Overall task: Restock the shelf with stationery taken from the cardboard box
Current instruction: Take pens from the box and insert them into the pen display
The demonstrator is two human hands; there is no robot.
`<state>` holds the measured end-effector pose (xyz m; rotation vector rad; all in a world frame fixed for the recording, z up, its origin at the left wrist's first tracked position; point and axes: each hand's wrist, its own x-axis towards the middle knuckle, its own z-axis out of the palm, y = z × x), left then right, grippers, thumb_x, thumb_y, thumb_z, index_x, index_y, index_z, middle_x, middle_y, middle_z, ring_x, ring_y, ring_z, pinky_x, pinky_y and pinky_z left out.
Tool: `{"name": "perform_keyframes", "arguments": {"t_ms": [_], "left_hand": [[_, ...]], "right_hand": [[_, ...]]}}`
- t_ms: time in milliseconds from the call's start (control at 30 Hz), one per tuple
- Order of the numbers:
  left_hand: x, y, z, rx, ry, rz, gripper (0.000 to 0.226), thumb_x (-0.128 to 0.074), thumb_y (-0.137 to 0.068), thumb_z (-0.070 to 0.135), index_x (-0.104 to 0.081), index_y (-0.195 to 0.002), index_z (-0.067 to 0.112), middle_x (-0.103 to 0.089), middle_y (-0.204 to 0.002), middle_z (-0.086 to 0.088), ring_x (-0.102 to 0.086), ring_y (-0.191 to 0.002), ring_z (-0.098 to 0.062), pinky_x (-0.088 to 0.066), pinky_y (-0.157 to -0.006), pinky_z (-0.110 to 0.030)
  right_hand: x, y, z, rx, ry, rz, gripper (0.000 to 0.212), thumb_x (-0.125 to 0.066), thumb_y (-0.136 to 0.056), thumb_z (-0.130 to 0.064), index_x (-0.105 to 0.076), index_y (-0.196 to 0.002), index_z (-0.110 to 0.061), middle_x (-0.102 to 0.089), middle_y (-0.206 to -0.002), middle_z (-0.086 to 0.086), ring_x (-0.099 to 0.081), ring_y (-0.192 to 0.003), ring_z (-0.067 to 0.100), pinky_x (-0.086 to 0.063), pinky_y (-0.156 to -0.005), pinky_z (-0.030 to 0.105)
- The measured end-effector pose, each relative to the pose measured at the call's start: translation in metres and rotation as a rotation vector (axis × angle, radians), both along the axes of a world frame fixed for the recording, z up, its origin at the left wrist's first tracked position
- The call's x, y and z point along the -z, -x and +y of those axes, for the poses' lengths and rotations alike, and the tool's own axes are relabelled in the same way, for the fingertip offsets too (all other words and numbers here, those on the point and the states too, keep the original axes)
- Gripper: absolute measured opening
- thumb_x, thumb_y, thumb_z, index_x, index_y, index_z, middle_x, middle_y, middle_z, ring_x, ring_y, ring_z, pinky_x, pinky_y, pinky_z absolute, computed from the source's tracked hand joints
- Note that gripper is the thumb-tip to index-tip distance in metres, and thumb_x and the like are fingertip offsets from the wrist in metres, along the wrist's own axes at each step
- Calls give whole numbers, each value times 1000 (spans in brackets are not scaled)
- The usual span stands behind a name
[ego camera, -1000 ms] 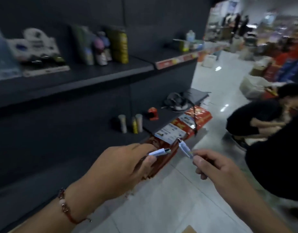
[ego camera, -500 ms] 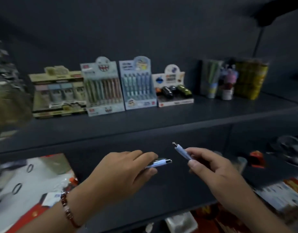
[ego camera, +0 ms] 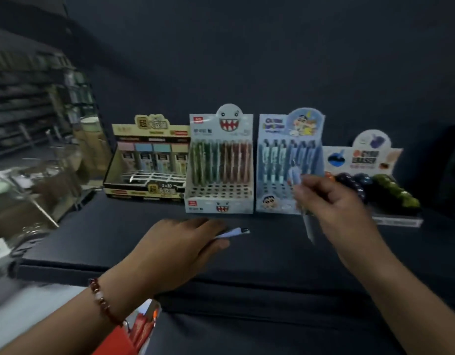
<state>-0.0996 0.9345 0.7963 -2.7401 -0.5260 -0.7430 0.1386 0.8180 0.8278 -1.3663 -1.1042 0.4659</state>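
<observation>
Gripping a pale blue pen with a dark metal tip [ego camera: 234,232], the left hand [ego camera: 181,248] hovers low over the dark grey shelf [ego camera: 118,237], fingers curled round the barrel so only its tip end pokes out. The right hand [ego camera: 332,201] pinches a second light blue pen [ego camera: 297,180], blurred, held upright in front of the blue cartoon pen display box [ego camera: 289,160]. Beside that box stands a white monster-face pen display box [ego camera: 220,162].
</observation>
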Motion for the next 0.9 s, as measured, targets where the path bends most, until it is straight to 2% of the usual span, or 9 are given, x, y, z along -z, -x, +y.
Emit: {"name": "perform_keyframes", "arguments": {"t_ms": [67, 167, 233, 333, 467, 533, 633, 767, 900], "left_hand": [[-2, -8, 14, 4, 22, -19, 42, -30, -101, 51, -61, -119, 29, -71, -93, 6, -65, -66, -20, -47, -45, -29], [-3, -33, 32, 69, 43, -40, 43, -25, -103, 52, -56, -123, 29, -70, -94, 5, -65, -68, -19, -50, -49, -33], [-5, -58, 43, 117, 15, -25, 41, -25, -104, 51, -55, -124, 31, -69, -90, 7, -62, -61, -17, -48, -47, -30], [-7, -99, 61, 224, -10, -31, 43, -28, -102, 50, -61, -121, 29, -70, -89, 6, -60, -55, -16, -43, -43, -24], [6, -131, 80, 311, -11, 7, 49, -25, -102, 52, -63, -120, 26, -71, -90, 3, -63, -62, -18, -47, -45, -27], [13, -130, 83, 330, 9, -8, 50, -25, -101, 52, -64, -118, 26, -70, -90, 3, -63, -61, -18, -43, -46, -26], [13, -123, 85, 356, 78, -56, 49, -28, -101, 51, -65, -118, 24, -72, -95, 4, -64, -65, -15, -45, -50, -25], [7, -120, 89, 315, 179, -114, 49, -25, -101, 53, -61, -121, 26, -69, -91, 7, -59, -62, -12, -42, -48, -25], [6, -116, 93, 295, 248, -122, 48, -24, -100, 56, -57, -123, 30, -68, -92, 8, -61, -68, -14, -49, -54, -32]], "right_hand": [[-9, -20, 29, 3, -20, -17, 12, -64, -89, -36, -68, -100, -40, -70, -95, -11, -67, -90, 5, -51, -84, 29], [-17, -47, 59, 72, -45, -48, 13, -64, -93, -29, -64, -95, -42, -68, -100, -9, -66, -92, 2, -53, -91, 32], [-20, -63, 73, 152, -68, -66, 12, -65, -93, -29, -66, -102, -38, -69, -102, -11, -66, -93, 1, -54, -92, 33], [-16, -82, 90, 293, -88, -80, 28, -64, -93, -31, -65, -121, -24, -69, -109, -4, -66, -98, 9, -55, -89, 36], [0, -91, 110, 387, -101, -143, 18, -62, -96, -27, -65, -113, -27, -70, -104, -3, -67, -93, 13, -56, -86, 42], [10, -90, 117, 409, -94, -168, 23, -61, -97, -27, -64, -120, -25, -69, -105, -2, -67, -96, 14, -56, -87, 41], [21, -90, 124, 430, -30, -231, 37, -59, -97, -32, -58, -131, -18, -66, -114, 4, -64, -102, 20, -53, -92, 40], [22, -87, 131, 460, -3, -313, 38, -58, -98, -32, -59, -131, -14, -67, -110, 4, -64, -98, 18, -52, -93, 37], [17, -89, 132, 524, 20, -385, 37, -58, -98, -30, -60, -131, -12, -68, -107, 0, -65, -95, 13, -53, -90, 31]]}}
